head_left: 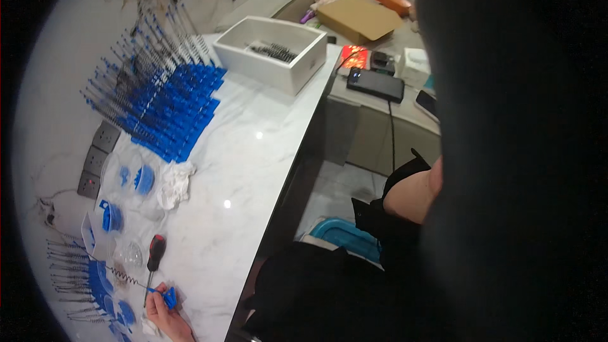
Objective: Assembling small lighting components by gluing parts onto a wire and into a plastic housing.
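At the bottom left, my left hand [166,318] is closed, its fingertips pinching a small blue plastic piece [170,297]. From this piece a thin wire with a coil spring [125,275] reaches toward the upper left. A screwdriver [156,252] with a red and black handle lies beside the hand, its shaft tip close to the fingers. Left of the hand stands a cluster of blue pieces [100,284] with coiled rods. My right hand does not show. Bare skin of a limb [415,195] next to black cloth appears at the right; whose it is I cannot tell.
A large block of blue pieces [183,104] bristles with upright coiled rods at the back of the marble table [253,152]. Nearby are a white box [269,50] of dark springs, crumpled tissue [176,185] and cups of blue parts [144,179]. A black power bank [375,85] rests on the side surface.
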Action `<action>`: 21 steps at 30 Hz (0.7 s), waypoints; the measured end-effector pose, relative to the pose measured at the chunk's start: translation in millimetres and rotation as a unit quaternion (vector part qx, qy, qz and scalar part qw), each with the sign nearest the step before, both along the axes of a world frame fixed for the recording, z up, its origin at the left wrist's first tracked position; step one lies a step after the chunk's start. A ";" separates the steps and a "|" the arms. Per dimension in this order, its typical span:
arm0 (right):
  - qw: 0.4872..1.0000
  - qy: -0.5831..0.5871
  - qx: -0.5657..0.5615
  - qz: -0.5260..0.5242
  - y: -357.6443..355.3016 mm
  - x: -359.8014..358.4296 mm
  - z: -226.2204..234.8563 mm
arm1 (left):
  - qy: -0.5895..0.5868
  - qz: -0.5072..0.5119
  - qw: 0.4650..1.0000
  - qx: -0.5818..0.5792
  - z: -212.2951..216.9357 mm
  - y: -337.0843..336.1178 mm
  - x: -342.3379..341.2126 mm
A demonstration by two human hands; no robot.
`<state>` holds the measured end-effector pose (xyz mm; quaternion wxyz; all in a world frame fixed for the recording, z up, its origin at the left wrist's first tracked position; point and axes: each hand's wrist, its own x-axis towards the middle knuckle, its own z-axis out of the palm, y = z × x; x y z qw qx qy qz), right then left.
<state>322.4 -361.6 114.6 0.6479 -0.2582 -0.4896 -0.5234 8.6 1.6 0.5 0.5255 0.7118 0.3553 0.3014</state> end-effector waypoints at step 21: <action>0.711 0.531 0.045 0.460 -133.1 -127.2 17.6 | -0.088 -0.152 0.975 -0.136 -23.1 29.4 44.9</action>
